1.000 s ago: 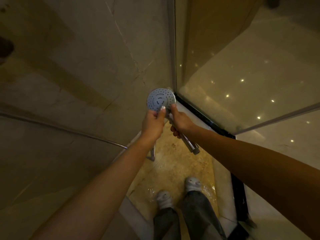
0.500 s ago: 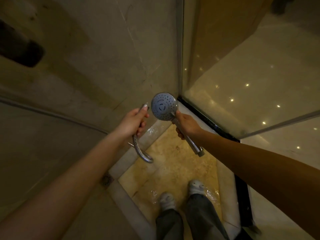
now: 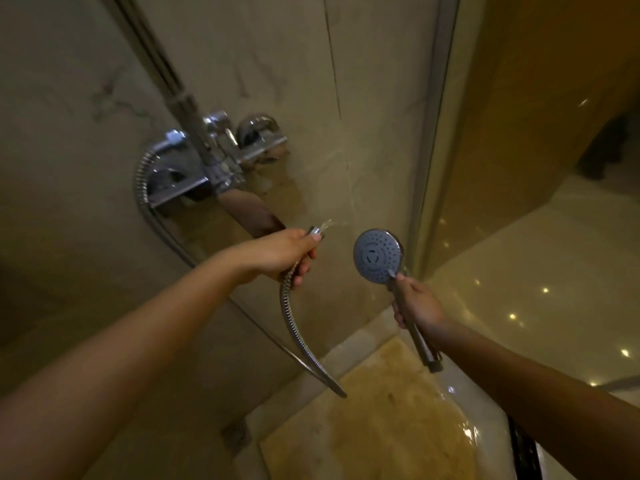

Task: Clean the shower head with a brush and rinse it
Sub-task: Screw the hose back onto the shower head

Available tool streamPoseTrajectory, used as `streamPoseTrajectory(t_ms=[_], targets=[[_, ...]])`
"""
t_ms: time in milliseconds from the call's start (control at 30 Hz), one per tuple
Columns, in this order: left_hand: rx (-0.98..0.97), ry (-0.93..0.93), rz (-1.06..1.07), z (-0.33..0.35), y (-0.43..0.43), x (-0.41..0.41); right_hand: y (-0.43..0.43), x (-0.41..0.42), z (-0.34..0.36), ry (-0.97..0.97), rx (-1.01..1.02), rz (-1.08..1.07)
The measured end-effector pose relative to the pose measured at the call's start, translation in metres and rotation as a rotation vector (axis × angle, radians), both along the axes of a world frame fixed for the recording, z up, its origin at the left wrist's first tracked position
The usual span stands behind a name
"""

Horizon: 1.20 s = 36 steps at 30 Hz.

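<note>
My left hand (image 3: 281, 254) gripped the hose (image 3: 289, 320) end, spouting rightward at the nearby shower head (image 3: 375, 256); my right hand (image 3: 417, 304) gripped its handle, which slanted down-right.

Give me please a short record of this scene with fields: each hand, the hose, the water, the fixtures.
Left hand: grips the free end of the metal hose, pointing it toward the wall
Right hand: grips the shower head by its handle, spray face toward the camera
Connection: the hose is off the shower head; the handle's lower end is bare
Water: spurts from the hose end
Mixer tap: on the wall, the hose runs down from it
Floor: wet
Glass panel: to the right
</note>
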<state>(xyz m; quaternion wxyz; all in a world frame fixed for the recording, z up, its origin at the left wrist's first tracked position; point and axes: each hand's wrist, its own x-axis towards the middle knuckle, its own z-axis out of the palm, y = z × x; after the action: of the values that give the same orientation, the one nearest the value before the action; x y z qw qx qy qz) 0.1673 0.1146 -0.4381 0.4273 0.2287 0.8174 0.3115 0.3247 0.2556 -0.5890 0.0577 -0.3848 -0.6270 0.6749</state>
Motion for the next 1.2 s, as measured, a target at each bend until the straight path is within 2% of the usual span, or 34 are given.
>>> streamPoseTrajectory(t_ms=[100,400,533,633,800,933,1033,1200], targets=[[-0.051,0.005,-0.015,0.011,0.008,-0.01,0.001,-0.008,0.02,0.01,0.01,-0.02],[-0.158,-0.193,-0.169,0.014,0.017,-0.028,0.002,-0.007,0.039,0.046,-0.071,-0.106],[-0.147,-0.216,-0.171,0.01,0.019,-0.03,0.009,-0.005,0.043,0.056,-0.159,-0.18],[-0.129,-0.22,-0.157,0.008,0.019,-0.029,0.014,-0.007,0.044,0.073,-0.332,-0.255],[-0.064,-0.13,-0.123,-0.001,0.018,-0.026,0.022,-0.015,0.043,0.214,-0.915,-0.429],[0.058,-0.029,-0.138,-0.018,0.013,-0.008,0.022,-0.022,0.047,0.409,-1.085,-0.457],[0.11,-0.002,-0.174,-0.039,0.009,0.01,0.026,-0.027,0.049,0.492,-1.11,-0.498],[0.204,-0.001,-0.16,-0.083,0.001,0.032,0.035,-0.025,0.037,0.5,-0.911,-0.392]])
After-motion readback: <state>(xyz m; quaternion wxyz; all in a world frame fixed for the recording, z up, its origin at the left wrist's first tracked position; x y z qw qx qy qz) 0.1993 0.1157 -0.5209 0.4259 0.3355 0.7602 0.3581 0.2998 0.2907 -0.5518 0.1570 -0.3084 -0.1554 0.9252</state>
